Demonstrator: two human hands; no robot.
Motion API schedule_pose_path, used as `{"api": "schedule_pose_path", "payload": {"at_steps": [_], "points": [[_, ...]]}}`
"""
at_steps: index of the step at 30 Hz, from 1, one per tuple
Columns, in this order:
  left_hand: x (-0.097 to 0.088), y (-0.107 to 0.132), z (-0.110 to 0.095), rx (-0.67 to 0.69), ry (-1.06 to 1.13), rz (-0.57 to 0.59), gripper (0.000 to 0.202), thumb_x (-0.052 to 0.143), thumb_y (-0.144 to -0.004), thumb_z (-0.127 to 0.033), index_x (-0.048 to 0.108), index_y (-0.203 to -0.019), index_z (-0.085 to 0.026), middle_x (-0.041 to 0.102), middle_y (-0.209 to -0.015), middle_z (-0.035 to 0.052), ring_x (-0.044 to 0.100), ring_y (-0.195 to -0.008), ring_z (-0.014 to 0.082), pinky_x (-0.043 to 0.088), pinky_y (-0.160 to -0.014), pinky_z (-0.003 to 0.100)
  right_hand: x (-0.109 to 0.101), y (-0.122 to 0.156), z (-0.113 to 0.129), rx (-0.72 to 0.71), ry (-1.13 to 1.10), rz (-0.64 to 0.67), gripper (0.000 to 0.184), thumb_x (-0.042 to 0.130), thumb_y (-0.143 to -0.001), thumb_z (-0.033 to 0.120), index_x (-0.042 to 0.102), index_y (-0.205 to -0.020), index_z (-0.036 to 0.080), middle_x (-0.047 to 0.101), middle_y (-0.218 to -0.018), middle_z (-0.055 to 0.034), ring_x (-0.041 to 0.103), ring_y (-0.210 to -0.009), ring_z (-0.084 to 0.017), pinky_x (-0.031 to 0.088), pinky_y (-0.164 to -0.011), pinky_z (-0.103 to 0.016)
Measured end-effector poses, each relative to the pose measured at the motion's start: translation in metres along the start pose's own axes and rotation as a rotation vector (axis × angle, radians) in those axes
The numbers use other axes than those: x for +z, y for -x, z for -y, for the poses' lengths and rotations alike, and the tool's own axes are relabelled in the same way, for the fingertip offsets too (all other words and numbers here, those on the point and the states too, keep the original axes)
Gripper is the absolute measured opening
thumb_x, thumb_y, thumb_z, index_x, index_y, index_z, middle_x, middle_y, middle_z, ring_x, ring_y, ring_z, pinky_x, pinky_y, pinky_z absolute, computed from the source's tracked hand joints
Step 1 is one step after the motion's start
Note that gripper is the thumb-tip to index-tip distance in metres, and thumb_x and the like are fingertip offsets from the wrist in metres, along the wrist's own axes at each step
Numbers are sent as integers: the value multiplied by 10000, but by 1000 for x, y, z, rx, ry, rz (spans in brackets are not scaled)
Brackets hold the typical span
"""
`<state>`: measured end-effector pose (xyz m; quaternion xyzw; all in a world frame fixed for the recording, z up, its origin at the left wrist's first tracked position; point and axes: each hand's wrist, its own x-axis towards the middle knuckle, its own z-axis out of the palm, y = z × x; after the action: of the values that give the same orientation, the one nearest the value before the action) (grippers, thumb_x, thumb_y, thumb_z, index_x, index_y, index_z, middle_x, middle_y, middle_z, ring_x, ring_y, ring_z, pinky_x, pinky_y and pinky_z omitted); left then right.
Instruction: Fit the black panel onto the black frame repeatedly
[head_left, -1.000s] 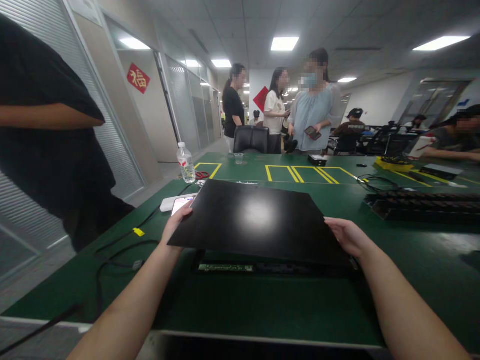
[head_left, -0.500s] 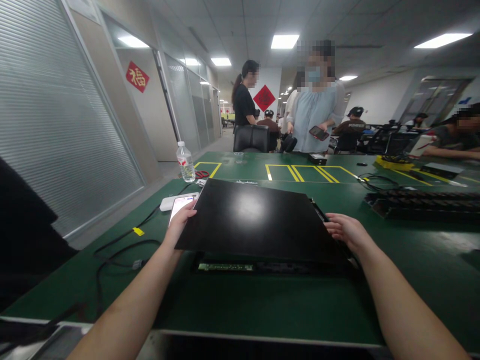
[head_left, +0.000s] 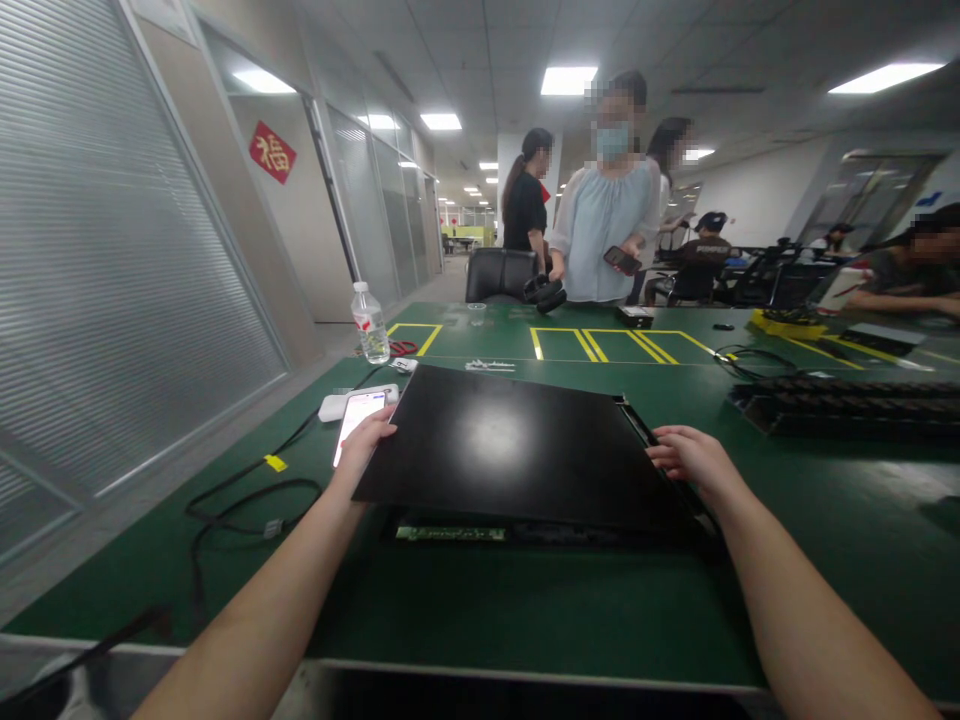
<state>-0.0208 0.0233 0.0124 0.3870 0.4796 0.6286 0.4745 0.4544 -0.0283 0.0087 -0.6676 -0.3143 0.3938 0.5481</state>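
A flat black panel [head_left: 480, 450] with a glossy reflection lies tilted over a black casing [head_left: 600, 535]. Its left edge is raised and sits between the thumb and fingers of my left hand [head_left: 365, 440]. Along the front of the casing, a strip of green circuit board [head_left: 450, 534] shows under the panel. My right hand [head_left: 694, 462] has its bent fingers on the casing's right side rim; the thumb is hidden. A lit phone [head_left: 358, 420] lies just beyond my left hand, partly covered by it.
A water bottle [head_left: 370, 325], red-handled scissors [head_left: 403, 349] and a white power strip [head_left: 334, 406] are at the left. Black cables [head_left: 259, 490] curl near my left forearm. Long black parts [head_left: 847, 410] lie at the right. People stand behind the green table [head_left: 540, 620].
The panel's near and far edges have dropped slightly, and both hands hold nearly the same places. Behind the table, the person in light blue has shifted left and the one in black right.
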Motion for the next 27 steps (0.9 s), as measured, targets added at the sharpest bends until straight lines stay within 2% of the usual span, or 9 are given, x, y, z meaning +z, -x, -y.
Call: {"api": "schedule_pose_path", "payload": {"at_steps": [4,9,13,20,27], "points": [[-1,-3,2,-5,3,24,537,698,-473,-272,766,-985,-123,783,-836,56,732,-928,330,567,-831,378,-1,-1,-2,-28,-8,-4,196,671,-692,153,674,-883,193,729,-636,-77,638,-480,-170,375,-378,-196],[0,-1,1,32,-23,4,496,713,-494,-290,768,-965,-144,790,-887,55,716,-1023,345,556,-890,387,2,1,0,-53,-22,-26,230,654,-683,141,695,-904,187,726,-627,-72,621,-463,-157,329,-363,-183],[7,9,-5,4,-37,-50,408,730,-534,-236,773,-936,-179,798,-877,48,730,-1041,349,574,-911,404,1,0,0,-78,-40,-39,227,664,-683,127,705,-902,171,721,-621,-82,528,-397,-112,272,-340,-165],[19,26,-14,-116,-57,-96,282,746,-614,-122,794,-878,-206,807,-797,31,777,-831,285,625,-808,386,1,0,-2,-99,-24,-96,168,680,-693,135,685,-860,156,703,-595,-100,443,-369,-81,256,-341,-158],[25,33,-18,-140,-39,-142,272,695,-682,-33,804,-893,-168,804,-763,24,766,-715,194,612,-702,259,2,1,-1,-84,79,-96,153,636,-795,226,678,-922,151,700,-593,-97,434,-380,-93,292,-377,-189]]}}
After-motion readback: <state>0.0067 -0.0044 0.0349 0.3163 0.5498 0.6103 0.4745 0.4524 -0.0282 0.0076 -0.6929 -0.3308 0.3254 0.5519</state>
